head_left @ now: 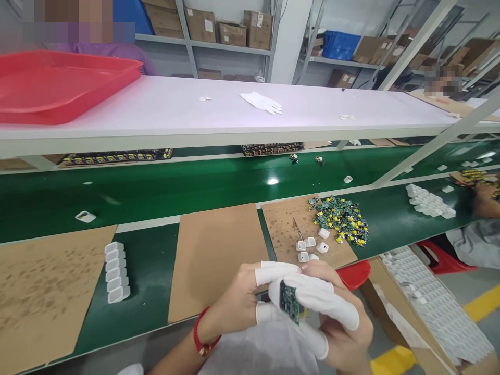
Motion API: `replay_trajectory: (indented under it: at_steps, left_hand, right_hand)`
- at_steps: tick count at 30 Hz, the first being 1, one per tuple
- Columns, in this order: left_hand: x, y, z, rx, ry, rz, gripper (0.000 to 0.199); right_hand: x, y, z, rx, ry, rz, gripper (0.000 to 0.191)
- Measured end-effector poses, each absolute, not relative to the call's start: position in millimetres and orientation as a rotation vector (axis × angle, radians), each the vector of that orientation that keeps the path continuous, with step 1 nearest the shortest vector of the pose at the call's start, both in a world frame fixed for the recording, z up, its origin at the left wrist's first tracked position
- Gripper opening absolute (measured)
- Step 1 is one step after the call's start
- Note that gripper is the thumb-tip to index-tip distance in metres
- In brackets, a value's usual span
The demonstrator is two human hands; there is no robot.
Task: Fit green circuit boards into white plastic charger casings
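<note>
My left hand [250, 294], with white finger covers and a red bracelet at the wrist, grips the left side of a white plastic housing [274, 294]. From the right, my right hand [332, 312], also in finger covers, pinches a green circuit board [289, 302] at the housing's opening. The board sits partly inside; how deep is hidden by the fingers. Beyond my hands, several small white housings [322, 247] and tweezers [298, 229] lie on a cardboard sheet [279, 224], beside a pile of green and yellow circuit boards [344, 221].
A row of white housings [116, 273] stands on the left. Bare cardboard [219, 255] lies in front. A raised white shelf [175, 109] holds a red tray [62, 86] and a glove [261, 102]. At right are a box of white parts [437, 307] and another person's hand [486, 200].
</note>
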State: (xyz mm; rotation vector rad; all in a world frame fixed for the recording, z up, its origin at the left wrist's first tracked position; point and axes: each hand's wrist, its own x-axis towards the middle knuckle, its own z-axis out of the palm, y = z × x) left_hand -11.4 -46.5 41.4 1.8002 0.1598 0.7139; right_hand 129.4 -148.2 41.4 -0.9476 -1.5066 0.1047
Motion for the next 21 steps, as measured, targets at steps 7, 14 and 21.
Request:
replay_trajectory:
  at_steps: [7,14,21]
  left_hand:
    - [-14.7,-48.3,36.1,1.836,0.157,0.836,0.044]
    - [-17.7,-47.5,38.4,1.858,0.068,0.807,0.053]
    - [-19.0,-46.8,34.5,1.825,0.038,0.899,0.058]
  right_hand:
    - [127.3,-148.7,40.6,-0.995,-1.551,0.008,0.037]
    - [130.8,-148.8,59.2,-1.061,-1.654,-0.074,0.019]
    - [128.8,-152.0,57.4,-1.061,-1.683,-0.101,0.016]
